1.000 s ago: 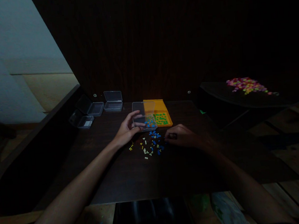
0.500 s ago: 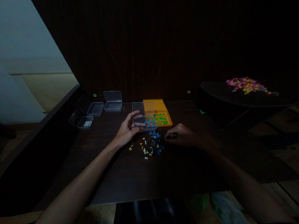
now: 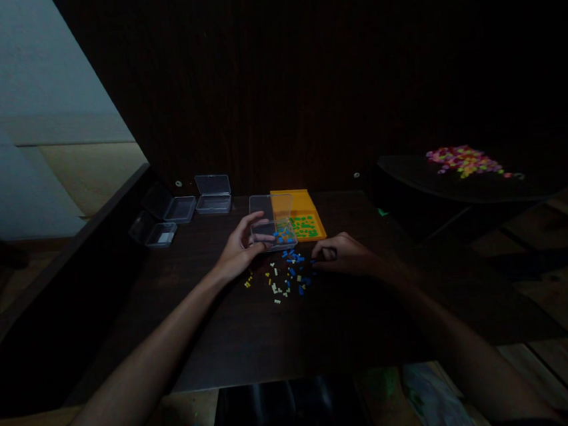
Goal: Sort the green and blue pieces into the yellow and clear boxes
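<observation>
My left hand (image 3: 241, 247) grips the near left side of a clear plastic box (image 3: 294, 242), thumb in front and fingers over its edge. The box's lid stands open at the back, and several small blue toy bricks (image 3: 282, 237) lie inside. On the table just in front is a loose scatter of blue bricks (image 3: 293, 257), cream bricks (image 3: 275, 289) and yellow bricks (image 3: 248, 283). To the right of this scatter, my right hand (image 3: 341, 254) is low over the table, fingertips pinched together beside the blue bricks. Whatever is between those fingertips is too small and dark to make out.
Behind the clear box sits an open orange case (image 3: 319, 226) with green bricks (image 3: 305, 226). Several open clear boxes (image 3: 214, 203) stand at the back left. A colourful heap of small pieces (image 3: 464, 161) lies on the side shelf at right. A dark panel (image 3: 233, 97) rises behind.
The view has shifted slightly. Both hands keep nearly the same places, the left on the clear box and the right beside the blue bricks, its fingers curled a little differently.
</observation>
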Tool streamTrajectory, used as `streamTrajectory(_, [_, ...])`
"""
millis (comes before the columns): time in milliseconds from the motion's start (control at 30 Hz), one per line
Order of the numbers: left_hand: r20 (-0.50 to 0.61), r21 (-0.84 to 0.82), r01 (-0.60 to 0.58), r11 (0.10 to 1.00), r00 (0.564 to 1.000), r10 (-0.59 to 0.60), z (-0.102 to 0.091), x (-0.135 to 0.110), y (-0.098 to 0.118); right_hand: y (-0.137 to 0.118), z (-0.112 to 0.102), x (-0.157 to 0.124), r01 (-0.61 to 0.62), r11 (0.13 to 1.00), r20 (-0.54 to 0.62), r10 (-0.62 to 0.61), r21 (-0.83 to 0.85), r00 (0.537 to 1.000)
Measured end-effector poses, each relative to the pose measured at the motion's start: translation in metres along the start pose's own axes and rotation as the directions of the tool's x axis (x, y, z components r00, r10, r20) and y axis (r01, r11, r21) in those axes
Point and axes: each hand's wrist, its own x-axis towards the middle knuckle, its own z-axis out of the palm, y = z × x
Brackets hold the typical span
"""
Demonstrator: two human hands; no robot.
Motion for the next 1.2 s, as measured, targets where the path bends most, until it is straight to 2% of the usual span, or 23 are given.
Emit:
streamTrajectory(200, [0.035,-0.017,-0.032,0.999,0.999,0.033,-0.0031,0.0010,-0.0036,0.0012,-0.0045,-0.0014,0.011,0.995,0.045,-0.006,-0.104,0.999])
streamTrajectory(500, [0.019,-0.029,-0.006,1.000,1.000,0.007,-0.0019,0.0006,-0.0029,0.0025,-0.0013,0.0003,0.085,0.991,0.055,-0.080,-0.106,0.995])
streamTrajectory(767, [0.031,-0.020,0.000,1.000,1.000,0.001,-0.0031,0.0007,-0.0040,0.0036,0.0034,-0.0018,0.116,0.943,0.011,-0.118,-0.313,0.993])
streamTrajectory(967, [0.037,-0.022,-0.023,0.999,0.999,0.024,-0.0046,0.0012,-0.0053,0.0043,0.0018,-0.0037,0.116,0.944,-0.003,-0.123,-0.309,0.992])
streamTrajectory(1100, [0.022,-0.027,0.002,1.000,1.000,-0.001,-0.0030,0.0011,-0.0030,0.0055,0.0021,-0.0027,0.128,0.961,0.029,-0.124,-0.245,0.992])
streamTrajectory(1200, [0.005,-0.032,0.025,0.999,1.000,-0.025,-0.0012,0.0008,-0.0001,0.0046,0.0032,-0.0034,0.098,0.959,0.038,-0.091,-0.266,0.995])
